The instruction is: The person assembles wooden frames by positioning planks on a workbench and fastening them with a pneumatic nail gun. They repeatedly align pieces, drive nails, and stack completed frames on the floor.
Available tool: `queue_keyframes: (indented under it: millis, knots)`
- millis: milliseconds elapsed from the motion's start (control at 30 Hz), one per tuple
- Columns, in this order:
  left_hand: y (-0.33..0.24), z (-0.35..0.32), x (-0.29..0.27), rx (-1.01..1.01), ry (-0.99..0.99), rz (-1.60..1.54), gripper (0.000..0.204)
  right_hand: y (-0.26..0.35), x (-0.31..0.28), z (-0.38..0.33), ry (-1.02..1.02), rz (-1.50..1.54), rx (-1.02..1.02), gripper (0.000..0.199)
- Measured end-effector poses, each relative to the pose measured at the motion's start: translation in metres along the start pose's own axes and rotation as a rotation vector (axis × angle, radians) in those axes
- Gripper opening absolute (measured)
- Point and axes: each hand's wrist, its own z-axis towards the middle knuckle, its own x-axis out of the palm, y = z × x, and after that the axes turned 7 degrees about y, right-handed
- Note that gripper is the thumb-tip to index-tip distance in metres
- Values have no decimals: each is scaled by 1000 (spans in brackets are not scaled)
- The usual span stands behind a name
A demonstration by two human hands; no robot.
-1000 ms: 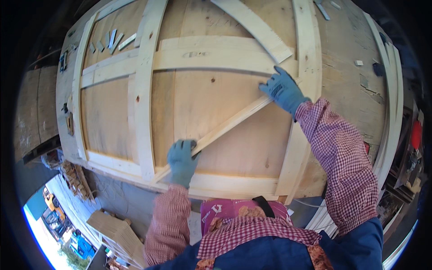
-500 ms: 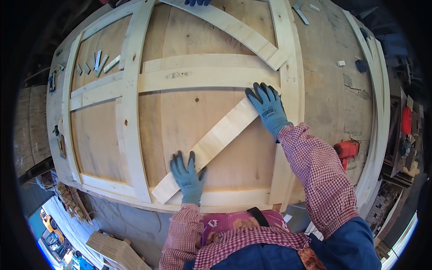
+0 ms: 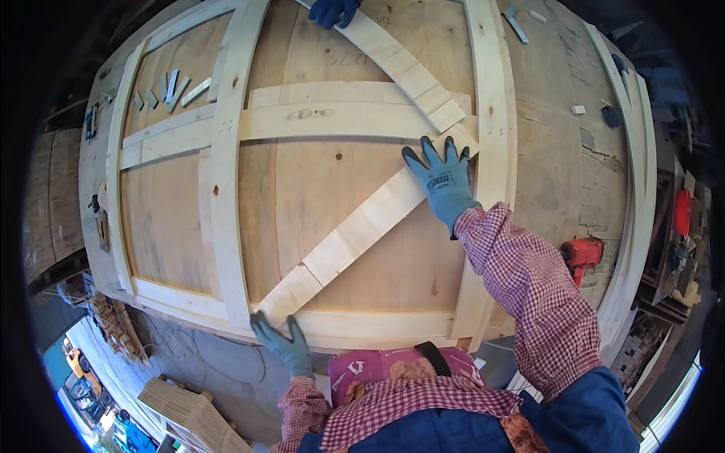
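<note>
Workshop setting, seen from above: a big plywood panel (image 3: 332, 189) lies flat on a wide surface (image 3: 574, 151), with concrete floor (image 3: 204, 370) below its near edge.

Progress, as judged: outer frame boards, an upright (image 3: 226, 174) and a crosspiece (image 3: 332, 121) already lie on the panel. A diagonal board (image 3: 355, 234) sits in the lower bay, running from the bottom rail up to the right upright; I cannot tell whether it is fastened. A second diagonal (image 3: 400, 68) in the upper bay is under another person's gloved hand (image 3: 332, 9).

Left hand (image 3: 283, 343): open, fingers flat against the diagonal's lower end at the panel edge. Right hand (image 3: 445, 181): open, palm pressed on its upper end. Neither grips.

Diagonal board is pale, clean, ends cut at an angle. A red power tool (image 3: 581, 253) lies well to the right.
</note>
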Motion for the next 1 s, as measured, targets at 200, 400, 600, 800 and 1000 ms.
queue_keyframes:
  millis: [200, 400, 600, 800, 1000]
  knots:
    - [45, -18, 12, -541, 101, -240, 63, 4, 0, 7, 33, -23, 12, 71]
    - [33, -16, 6, -493, 182, -86, 56, 9, 9, 6, -32, -34, 48, 63]
    - [48, -19, 12, -444, 175, -83, 53, 12, 13, 9, -97, 32, -4, 62]
    - [54, -24, 14, -423, 153, -57, 55, 6, 27, 2, -152, -10, -4, 63]
    - [43, -26, 10, -349, 150, 17, 56, 4, 29, 0, -184, -28, -4, 62]
